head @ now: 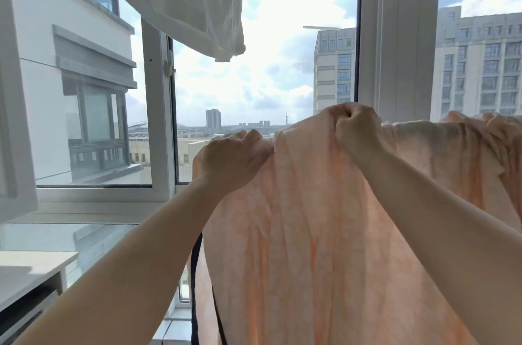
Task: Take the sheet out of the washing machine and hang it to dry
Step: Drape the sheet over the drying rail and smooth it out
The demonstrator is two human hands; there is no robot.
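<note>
Sheet, peach with a faint pale pattern, hangs in front of the window, its top edge bunched along a hidden line. The left hand grips the top edge with curled fingers; the right hand pinches a raised fold just beside it. A white cloth hangs above. No writing is legible.

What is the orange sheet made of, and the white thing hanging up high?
The orange sheet looks like thin woven cloth, perhaps cotton: matt, creased, with light glowing through it. The white cloth overhead looks finer and gauzier, nearly see-through. The exact fibre cannot be told.
</note>
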